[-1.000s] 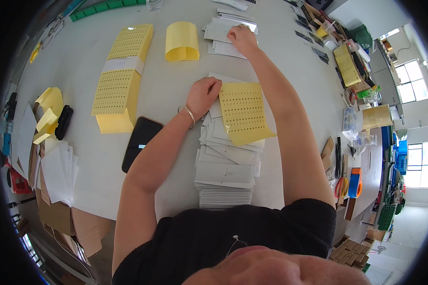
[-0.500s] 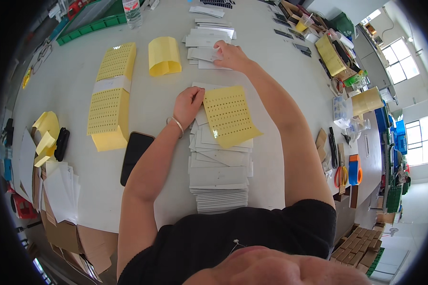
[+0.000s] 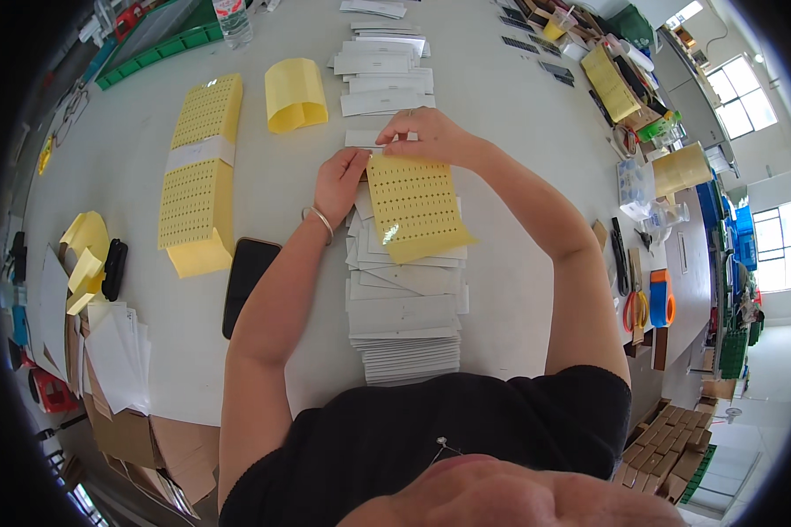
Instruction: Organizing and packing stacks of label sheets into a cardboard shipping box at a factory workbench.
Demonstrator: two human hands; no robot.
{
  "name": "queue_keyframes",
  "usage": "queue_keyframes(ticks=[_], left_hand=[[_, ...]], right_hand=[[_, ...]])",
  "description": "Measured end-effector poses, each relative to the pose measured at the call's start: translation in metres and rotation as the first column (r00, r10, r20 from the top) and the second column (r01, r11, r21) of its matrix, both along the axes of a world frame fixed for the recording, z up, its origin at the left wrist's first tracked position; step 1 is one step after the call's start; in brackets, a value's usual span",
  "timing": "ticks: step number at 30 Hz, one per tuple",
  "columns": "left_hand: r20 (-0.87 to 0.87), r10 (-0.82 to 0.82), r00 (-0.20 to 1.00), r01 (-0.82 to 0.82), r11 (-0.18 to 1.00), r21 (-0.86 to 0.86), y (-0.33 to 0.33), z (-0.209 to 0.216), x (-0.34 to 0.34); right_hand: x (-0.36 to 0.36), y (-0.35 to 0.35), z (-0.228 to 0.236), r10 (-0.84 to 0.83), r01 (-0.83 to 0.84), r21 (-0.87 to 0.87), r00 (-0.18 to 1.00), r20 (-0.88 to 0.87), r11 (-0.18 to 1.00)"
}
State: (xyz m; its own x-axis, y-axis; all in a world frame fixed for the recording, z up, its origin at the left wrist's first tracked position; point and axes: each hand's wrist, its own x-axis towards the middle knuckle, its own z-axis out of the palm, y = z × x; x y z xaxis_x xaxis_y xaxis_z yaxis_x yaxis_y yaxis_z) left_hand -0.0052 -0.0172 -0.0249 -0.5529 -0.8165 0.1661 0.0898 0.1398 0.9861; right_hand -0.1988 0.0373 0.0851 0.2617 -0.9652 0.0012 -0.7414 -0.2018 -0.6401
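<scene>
My left hand (image 3: 337,180) pinches the upper left corner of a yellow sheet (image 3: 413,206) covered in rows of small dark marks. The sheet lies over a long row of overlapping white cards (image 3: 404,316) running from my chest up the table. At its top edge is my right hand (image 3: 426,138), fingers bent and slightly apart, close to the left fingertips. Nothing shows between the right fingers, though their tips are partly hidden. Past this hand, more white cards (image 3: 382,83) are spread in overlapping layers.
Left of my left arm are a dark phone (image 3: 250,277) and a banded stack of yellow sheets (image 3: 189,206). A curled yellow sheet (image 3: 294,92) stands farther back, near a water bottle (image 3: 233,22) and a green crate (image 3: 158,57). Scissors (image 3: 637,312) and tape rolls (image 3: 662,299) lie right.
My right hand has come back from the far white cards to the top edge of the yellow sheet. The left hand still holds the sheet, shifted slightly up and left in view.
</scene>
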Motion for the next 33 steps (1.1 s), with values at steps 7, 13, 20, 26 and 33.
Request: queue_keyframes(ticks=[7, 13, 20, 26, 33], left_hand=[[-0.063, -0.032, 0.998, 0.034, 0.998, 0.046, 0.002, 0.000, -0.001], [-0.001, 0.003, 1.000, -0.003, 0.999, -0.051, 0.001, 0.003, 0.001], [0.076, 0.053, 0.996, -0.045, 0.994, -0.097, 0.004, 0.006, -0.002], [0.090, 0.055, 0.994, -0.044, 0.991, -0.126, 0.004, 0.009, -0.002], [0.096, 0.071, 0.993, -0.053, 0.983, -0.173, 0.003, 0.005, -0.002]], right_hand=[[0.013, 0.010, -0.033, -0.001, -0.212, -0.602, 0.943, -0.332, 0.770], [0.024, 0.010, -0.025, 0.014, -0.293, -0.617, 0.909, -0.416, 0.730], [-0.038, -0.064, -0.042, -0.230, 0.187, -0.362, 0.970, -0.079, 0.913], [-0.042, -0.094, -0.062, -0.321, 0.236, -0.281, 0.893, -0.316, 0.930], [-0.041, -0.084, -0.055, -0.232, 0.133, -0.283, 0.906, -0.353, 0.950]])
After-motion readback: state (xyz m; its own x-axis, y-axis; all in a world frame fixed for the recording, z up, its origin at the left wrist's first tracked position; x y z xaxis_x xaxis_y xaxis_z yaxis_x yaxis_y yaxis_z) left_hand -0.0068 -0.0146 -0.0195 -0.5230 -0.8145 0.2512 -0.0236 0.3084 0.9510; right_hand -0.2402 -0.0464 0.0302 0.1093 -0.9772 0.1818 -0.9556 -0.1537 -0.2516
